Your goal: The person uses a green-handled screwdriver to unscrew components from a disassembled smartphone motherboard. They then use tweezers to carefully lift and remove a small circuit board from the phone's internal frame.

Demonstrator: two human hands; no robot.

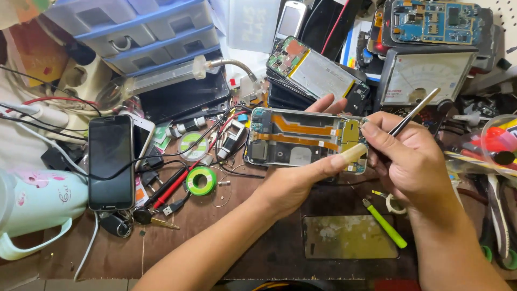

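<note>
An opened phone (304, 144), back cover already off, is gripped by the left hand (301, 180) while tweezers (414, 110), pinched in the right hand (412, 159), are held at its right end.

Phone-repair workbench: circuit boards (433, 21), multimeter (425, 75).

pretty bright, even light from overhead, only soft shadows under stuff. glare on the white meter face (417, 78) and black phone screen (110, 161). mostly sharp, edges bend a bit, wide-angle lens.
</note>
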